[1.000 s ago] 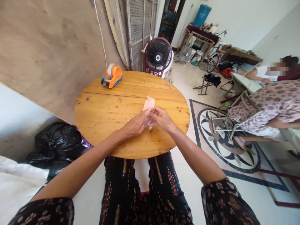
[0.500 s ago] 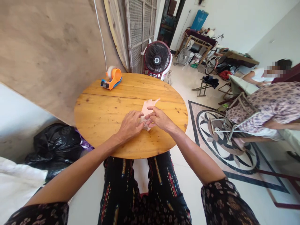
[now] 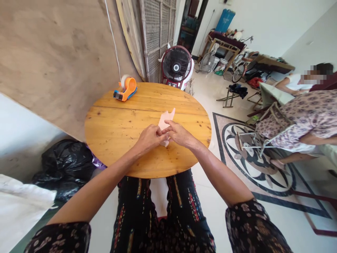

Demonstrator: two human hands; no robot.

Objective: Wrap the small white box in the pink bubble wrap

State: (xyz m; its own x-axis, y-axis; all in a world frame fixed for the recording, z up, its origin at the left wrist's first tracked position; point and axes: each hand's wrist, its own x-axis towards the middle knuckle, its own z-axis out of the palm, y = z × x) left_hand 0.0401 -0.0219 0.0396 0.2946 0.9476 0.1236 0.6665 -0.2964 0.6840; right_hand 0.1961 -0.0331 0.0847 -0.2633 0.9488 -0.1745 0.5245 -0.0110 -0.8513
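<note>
A thin, crumpled pale pink piece, perhaps plastic film or a small bag (image 3: 164, 119), lies near the middle of the round wooden table (image 3: 118, 140). One narrow strip of it points away from me. My left hand (image 3: 150, 137) is closed in a pinch on its near left side. From the right, my right hand (image 3: 179, 134) has thumb and fingers closed on the same piece, its index finger stretched over the top. The fingertips meet and cover the near part of it. An orange tape dispenser (image 3: 129, 88) with a roll of tape stands at the far left edge.
A fan (image 3: 176, 66) stands just behind the table. Black plastic bags (image 3: 65, 165) lie at the left, below a wooden board (image 3: 65, 63). At the right, two people (image 3: 310, 116) sit by another table. A folding stool (image 3: 229, 96) stands farther back.
My left fingers have drawn together into a pinch. The pink piece's far strip has swung left and stands more upright. My right hand has barely shifted.
</note>
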